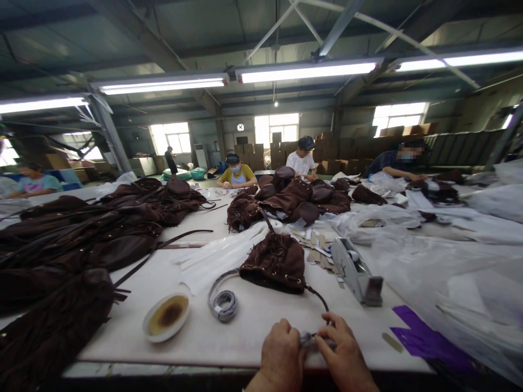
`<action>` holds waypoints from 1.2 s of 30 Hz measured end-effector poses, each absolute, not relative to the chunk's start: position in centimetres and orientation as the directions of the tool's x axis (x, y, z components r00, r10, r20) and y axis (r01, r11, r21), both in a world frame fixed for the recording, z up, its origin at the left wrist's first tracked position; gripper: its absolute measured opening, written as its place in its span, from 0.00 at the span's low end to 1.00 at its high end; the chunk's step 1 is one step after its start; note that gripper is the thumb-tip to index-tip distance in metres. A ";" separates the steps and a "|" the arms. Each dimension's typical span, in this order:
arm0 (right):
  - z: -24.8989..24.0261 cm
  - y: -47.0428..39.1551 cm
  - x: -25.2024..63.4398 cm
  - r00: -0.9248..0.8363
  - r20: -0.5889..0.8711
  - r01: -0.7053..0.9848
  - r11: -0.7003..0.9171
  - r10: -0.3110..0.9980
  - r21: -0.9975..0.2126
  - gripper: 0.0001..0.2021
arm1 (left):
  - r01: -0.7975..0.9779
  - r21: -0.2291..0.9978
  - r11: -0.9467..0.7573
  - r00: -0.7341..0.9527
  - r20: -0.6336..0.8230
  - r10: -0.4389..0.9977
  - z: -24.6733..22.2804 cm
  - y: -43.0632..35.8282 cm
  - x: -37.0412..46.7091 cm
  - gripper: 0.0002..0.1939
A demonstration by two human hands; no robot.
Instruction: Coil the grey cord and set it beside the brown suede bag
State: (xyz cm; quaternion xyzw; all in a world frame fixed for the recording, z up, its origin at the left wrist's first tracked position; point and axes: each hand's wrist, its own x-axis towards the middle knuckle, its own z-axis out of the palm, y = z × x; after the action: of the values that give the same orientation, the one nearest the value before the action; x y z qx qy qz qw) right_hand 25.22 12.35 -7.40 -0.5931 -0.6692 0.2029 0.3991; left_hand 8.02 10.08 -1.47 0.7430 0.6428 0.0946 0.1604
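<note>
Bottom centre of the frame: my left hand and right hand are pressed close together, both pinching a small greyish piece between the fingertips; I can't tell what it is. A thin dark strap runs from the hands up to the brown fringed bag lying mid-frame on the white tabletop. Left of the bag: a grey coiled cord, then a shallow dish with brown residue. Right of the bag: a tape dispenser, and a purple scrap at lower right. More brown bags are piled at left. Clear plastic sheets cover the right side. No readable writing or labels anywhere I can see.
</note>
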 end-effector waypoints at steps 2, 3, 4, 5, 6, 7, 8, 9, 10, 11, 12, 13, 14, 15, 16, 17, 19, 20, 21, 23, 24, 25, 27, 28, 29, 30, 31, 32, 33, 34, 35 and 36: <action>-7.7 12.3 25.4 0.065 0.352 0.644 0.230 0.934 -0.730 0.12 | 0.926 0.356 -0.129 0.160 -0.060 0.985 -1.5 10.1 8.0 0.10; -7.8 12.3 25.4 0.076 0.373 0.647 0.239 0.925 -0.724 0.12 | 0.926 0.353 -0.135 0.166 -0.057 0.985 -1.5 10.1 8.0 0.10; -7.8 12.3 25.4 0.075 0.385 0.649 0.248 0.920 -0.719 0.11 | 0.926 0.350 -0.140 0.170 -0.054 0.984 -1.4 10.2 8.1 0.10; -7.8 12.3 25.4 0.065 0.385 0.651 0.254 0.920 -0.716 0.11 | 0.927 0.348 -0.142 0.170 -0.052 0.984 -1.4 10.2 8.1 0.10; -7.8 12.3 25.3 0.053 0.378 0.653 0.254 0.924 -0.713 0.10 | 0.927 0.347 -0.142 0.170 -0.052 0.984 -1.4 10.2 8.2 0.10; -7.8 12.3 25.2 0.041 0.363 0.656 0.249 0.931 -0.713 0.09 | 0.927 0.347 -0.140 0.169 -0.054 0.984 -1.4 10.3 8.2 0.10; -7.7 12.3 25.1 0.033 0.344 0.657 0.239 0.938 -0.715 0.08 | 0.927 0.348 -0.139 0.169 -0.056 0.984 -1.5 10.3 8.2 0.10; -7.7 12.3 25.0 0.028 0.324 0.655 0.227 0.946 -0.720 0.08 | 0.926 0.351 -0.139 0.169 -0.057 0.984 -1.5 10.3 8.3 0.10; -7.7 12.4 24.9 0.027 0.307 0.650 0.217 0.951 -0.728 0.08 | 0.925 0.354 -0.140 0.170 -0.055 0.984 -1.6 10.3 8.3 0.10; -7.7 12.5 24.9 0.024 0.294 0.643 0.211 0.955 -0.737 0.08 | 0.923 0.357 -0.143 0.173 -0.052 0.984 -1.7 10.3 8.4 0.10; -7.8 12.6 24.9 0.021 0.286 0.634 0.208 0.958 -0.745 0.08 | 0.922 0.359 -0.147 0.176 -0.047 0.983 -1.8 10.3 8.4 0.10; -7.8 12.6 24.9 0.019 0.283 0.627 0.209 0.959 -0.750 0.09 | 0.920 0.362 -0.151 0.177 -0.041 0.983 -1.8 10.3 8.4 0.10; -7.8 12.7 24.9 0.016 0.286 0.624 0.214 0.958 -0.752 0.09 | 0.918 0.366 -0.153 0.179 -0.036 0.983 -1.9 10.3 8.3 0.10; -7.8 12.7 24.9 0.012 0.291 0.622 0.220 0.957 -0.751 0.09 | 0.915 0.371 -0.156 0.182 -0.035 0.983 -1.9 10.3 8.3 0.10; -7.8 12.7 24.9 0.008 0.297 0.623 0.228 0.955 -0.748 0.08 | 0.913 0.376 -0.160 0.186 -0.035 0.982 -1.8 10.3 8.3 0.10; -7.8 12.6 24.8 0.002 0.305 0.624 0.237 0.952 -0.744 0.08 | 0.909 0.382 -0.165 0.192 -0.035 0.981 -1.7 10.2 8.2 0.10; -7.6 12.4 24.7 -0.018 0.328 0.623 0.267 0.945 -0.735 0.08 | 0.904 0.393 -0.168 0.199 -0.041 0.979 -1.5 10.2 8.1 0.11; -7.5 12.4 24.6 -0.030 0.342 0.620 0.286 0.939 -0.730 0.08 | 0.903 0.398 -0.165 0.200 -0.048 0.979 -1.3 10.1 8.1 0.12; -7.4 12.3 24.5 -0.044 0.357 0.618 0.306 0.933 -0.724 0.09 | 0.902 0.400 -0.163 0.202 -0.055 0.978 -1.2 10.1 8.0 0.13; -7.2 12.2 24.3 -0.063 0.384 0.617 0.338 0.921 -0.711 0.09 | 0.902 0.400 -0.163 0.205 -0.063 0.977 -0.9 10.0 7.8 0.13; -7.2 12.1 24.2 -0.067 0.392 0.619 0.346 0.917 -0.705 0.09 | 0.902 0.399 -0.166 0.208 -0.063 0.976 -0.8 9.9 7.6 0.13; -7.2 12.1 24.1 -0.067 0.397 0.621 0.350 0.915 -0.701 0.09 | 0.901 0.399 -0.171 0.212 -0.059 0.975 -0.8 9.8 7.4 0.13; -7.3 12.1 24.1 -0.063 0.401 0.624 0.349 0.914 -0.699 0.08 | 0.896 0.403 -0.186 0.224 -0.048 0.973 -0.7 9.4 6.9 0.13; -7.4 12.0 24.2 -0.061 0.401 0.624 0.348 0.914 -0.699 0.08 | 0.894 0.405 -0.192 0.229 -0.044 0.973 -0.7 9.2 6.6 0.13; -7.5 12.0 24.2 -0.062 0.400 0.623 0.349 0.914 -0.700 0.08 | 0.893 0.405 -0.197 0.232 -0.040 0.972 -0.8 9.0 6.3 0.13; -7.5 12.0 24.2 -0.063 0.398 0.621 0.348 0.915 -0.702 0.08 | 0.894 0.402 -0.198 0.231 -0.036 0.972 -0.8 8.8 6.1 0.14; -7.6 12.1 24.2 -0.066 0.393 0.617 0.347 0.917 -0.707 0.09 | 0.897 0.397 -0.195 0.227 -0.034 0.973 -0.8 8.6 5.8 0.14; -7.5 12.1 24.1 -0.072 0.384 0.610 0.345 0.920 -0.713 0.09 | 0.902 0.390 -0.188 0.218 -0.036 0.975 -0.8 8.5 5.6 0.14; -7.4 12.1 24.0 -0.078 0.373 0.603 0.342 0.924 -0.721 0.09 | 0.907 0.382 -0.178 0.211 -0.045 0.977 -0.8 8.4 5.4 0.13; -7.3 12.2 23.9 -0.086 0.361 0.596 0.338 0.929 -0.729 0.09 | 0.912 0.374 -0.169 0.204 -0.056 0.977 -0.7 8.3 5.3 0.12; -7.2 12.3 23.8 -0.093 0.351 0.589 0.335 0.932 -0.735 0.09 | 0.917 0.366 -0.160 0.199 -0.071 0.977 -0.6 8.3 5.2 0.11; -7.1 12.5 23.7 -0.102 0.346 0.585 0.337 0.933 -0.738 0.09 | 0.921 0.358 -0.153 0.194 -0.084 0.977 -0.5 8.4 5.1 0.09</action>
State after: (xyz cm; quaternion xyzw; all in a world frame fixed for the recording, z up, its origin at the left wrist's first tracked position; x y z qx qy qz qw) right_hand 23.66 12.47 -7.06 -0.5340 -0.7104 0.2148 0.4051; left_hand 5.14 8.41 -0.54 0.7545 0.6291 0.0839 0.1670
